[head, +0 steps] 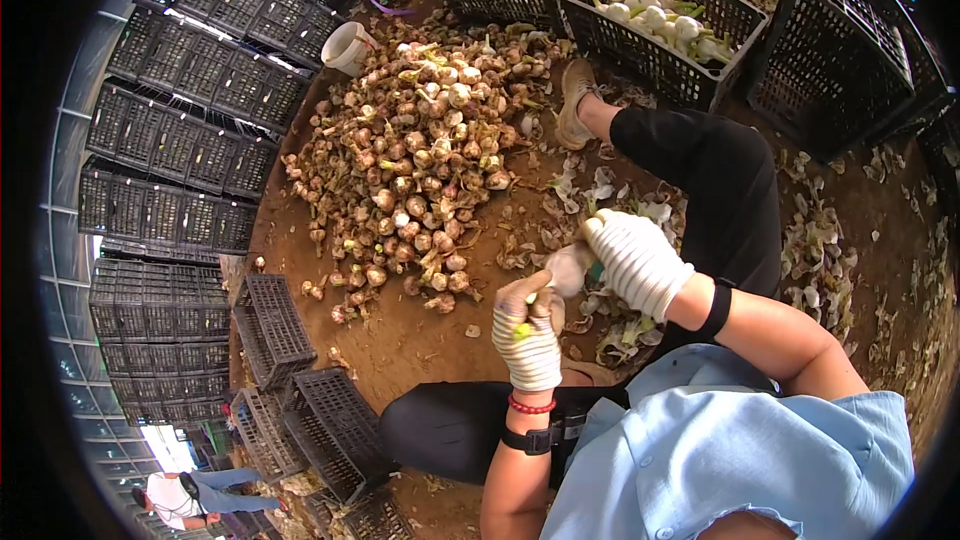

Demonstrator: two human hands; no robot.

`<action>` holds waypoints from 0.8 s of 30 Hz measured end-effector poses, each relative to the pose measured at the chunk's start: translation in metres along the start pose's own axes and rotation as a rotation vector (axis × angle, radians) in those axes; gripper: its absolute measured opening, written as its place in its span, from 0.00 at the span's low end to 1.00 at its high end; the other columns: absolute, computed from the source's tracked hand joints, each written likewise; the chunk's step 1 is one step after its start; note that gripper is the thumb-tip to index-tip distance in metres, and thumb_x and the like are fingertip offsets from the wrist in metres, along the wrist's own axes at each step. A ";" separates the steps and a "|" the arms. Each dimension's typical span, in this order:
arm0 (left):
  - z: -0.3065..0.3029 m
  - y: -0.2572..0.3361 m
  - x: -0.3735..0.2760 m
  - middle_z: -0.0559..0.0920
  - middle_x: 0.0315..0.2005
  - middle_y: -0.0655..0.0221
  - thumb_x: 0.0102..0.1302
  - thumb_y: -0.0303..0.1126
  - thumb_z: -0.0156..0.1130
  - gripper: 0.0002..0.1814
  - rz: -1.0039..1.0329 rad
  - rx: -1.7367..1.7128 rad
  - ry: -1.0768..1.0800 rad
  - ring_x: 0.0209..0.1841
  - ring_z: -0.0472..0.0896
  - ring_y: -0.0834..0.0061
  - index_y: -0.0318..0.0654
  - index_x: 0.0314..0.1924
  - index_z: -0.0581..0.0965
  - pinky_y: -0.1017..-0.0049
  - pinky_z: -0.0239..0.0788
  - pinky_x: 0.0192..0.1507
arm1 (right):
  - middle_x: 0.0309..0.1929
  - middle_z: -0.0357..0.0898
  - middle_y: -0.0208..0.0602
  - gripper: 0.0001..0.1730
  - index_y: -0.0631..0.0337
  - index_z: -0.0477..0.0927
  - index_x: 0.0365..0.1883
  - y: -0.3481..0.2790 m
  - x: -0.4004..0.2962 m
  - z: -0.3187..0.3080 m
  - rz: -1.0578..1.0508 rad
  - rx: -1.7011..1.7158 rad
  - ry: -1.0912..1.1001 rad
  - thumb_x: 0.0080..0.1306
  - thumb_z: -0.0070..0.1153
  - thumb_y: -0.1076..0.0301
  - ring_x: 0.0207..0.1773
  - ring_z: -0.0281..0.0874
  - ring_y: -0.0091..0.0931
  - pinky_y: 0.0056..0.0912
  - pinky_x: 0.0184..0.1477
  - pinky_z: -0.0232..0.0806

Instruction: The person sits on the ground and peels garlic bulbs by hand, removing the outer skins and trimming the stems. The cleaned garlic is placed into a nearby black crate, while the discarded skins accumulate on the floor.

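Observation:
A whitish garlic bulb [566, 273], blurred, is between my two hands. My left hand [527, 334], in a striped knit glove with dirty fingertips, grips it from the lower left. A yellow-green bit of stem shows by that palm. My right hand [636, 261], gloved the same way, is curled against the bulb's upper right side. Under its fingers a small green thing [596, 271] shows; most of it is hidden, so I cannot tell what it is. Peeled garlic skins [600, 184] lie on the floor around and beneath my right hand.
A heap of unpeeled garlic bulbs [420, 180] covers the floor ahead, beside a white bucket [348, 49]. Two black crates, a nearer one [645, 52] and a farther one [517, 4], hold cleaned garlic. Stacked crates [180, 127] line the left. A person [176, 499] is at lower left.

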State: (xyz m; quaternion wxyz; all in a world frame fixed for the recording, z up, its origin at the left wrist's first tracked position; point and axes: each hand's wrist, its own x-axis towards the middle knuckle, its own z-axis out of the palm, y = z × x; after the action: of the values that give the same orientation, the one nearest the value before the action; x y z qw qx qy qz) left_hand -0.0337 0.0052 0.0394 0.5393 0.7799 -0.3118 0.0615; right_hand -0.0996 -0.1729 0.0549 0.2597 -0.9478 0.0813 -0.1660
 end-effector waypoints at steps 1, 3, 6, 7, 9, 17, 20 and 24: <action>-0.005 0.001 0.000 0.82 0.36 0.72 0.68 0.37 0.65 0.11 -0.241 -0.293 -0.046 0.34 0.82 0.75 0.40 0.46 0.80 0.73 0.75 0.32 | 0.32 0.77 0.47 0.07 0.62 0.75 0.33 0.011 -0.004 0.003 0.012 -0.024 0.008 0.59 0.58 0.70 0.39 0.79 0.45 0.44 0.40 0.74; -0.010 0.014 0.011 0.82 0.36 0.71 0.72 0.45 0.62 0.16 -0.579 -0.809 0.007 0.30 0.83 0.76 0.42 0.48 0.78 0.78 0.76 0.27 | 0.33 0.79 0.47 0.07 0.62 0.77 0.35 0.044 -0.020 0.016 0.092 -0.014 -0.248 0.60 0.58 0.70 0.39 0.80 0.45 0.43 0.41 0.74; -0.019 -0.021 0.007 0.83 0.38 0.66 0.70 0.52 0.62 0.23 -0.878 -1.071 0.095 0.31 0.84 0.70 0.40 0.50 0.76 0.75 0.79 0.31 | 0.34 0.81 0.43 0.18 0.61 0.77 0.51 0.063 -0.029 0.029 0.237 0.210 -0.610 0.62 0.56 0.71 0.41 0.82 0.38 0.37 0.42 0.74; -0.018 -0.026 0.006 0.83 0.38 0.66 0.70 0.52 0.61 0.23 -0.937 -1.125 0.089 0.31 0.84 0.71 0.40 0.50 0.76 0.75 0.79 0.31 | 0.35 0.81 0.43 0.20 0.61 0.77 0.55 0.057 -0.023 0.022 0.227 0.293 -0.630 0.63 0.55 0.71 0.41 0.83 0.36 0.35 0.42 0.75; -0.015 -0.033 0.006 0.83 0.38 0.68 0.70 0.52 0.61 0.23 -0.991 -1.179 0.060 0.33 0.83 0.73 0.41 0.52 0.76 0.76 0.79 0.32 | 0.37 0.82 0.43 0.21 0.62 0.76 0.57 0.036 -0.012 0.002 0.073 0.472 -0.411 0.65 0.54 0.71 0.42 0.83 0.36 0.35 0.43 0.74; 0.021 -0.087 0.011 0.81 0.50 0.61 0.72 0.54 0.57 0.28 -1.247 -1.100 -0.007 0.49 0.81 0.62 0.35 0.55 0.75 0.64 0.79 0.50 | 0.48 0.82 0.50 0.17 0.62 0.77 0.57 0.019 0.004 -0.006 0.143 0.731 -0.286 0.72 0.51 0.67 0.51 0.82 0.40 0.39 0.52 0.73; 0.048 -0.118 0.023 0.82 0.46 0.61 0.73 0.53 0.54 0.24 -1.401 -1.025 0.085 0.45 0.82 0.63 0.37 0.51 0.76 0.64 0.81 0.45 | 0.42 0.82 0.45 0.17 0.62 0.77 0.57 0.037 -0.012 -0.008 0.305 0.765 -0.272 0.73 0.51 0.66 0.44 0.80 0.34 0.35 0.48 0.73; 0.107 -0.130 0.125 0.84 0.45 0.63 0.73 0.54 0.55 0.23 -1.217 -1.200 -0.034 0.43 0.84 0.67 0.38 0.46 0.77 0.67 0.80 0.45 | 0.33 0.80 0.35 0.17 0.61 0.78 0.57 0.054 -0.032 -0.033 0.507 0.796 -0.234 0.74 0.51 0.66 0.31 0.77 0.24 0.28 0.38 0.72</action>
State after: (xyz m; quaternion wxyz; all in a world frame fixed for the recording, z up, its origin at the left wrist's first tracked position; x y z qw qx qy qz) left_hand 0.1122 -0.1117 -0.0552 0.7954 0.3946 0.1737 -0.4260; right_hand -0.1450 -0.2269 0.0449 0.6419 -0.7374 0.2101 -0.0082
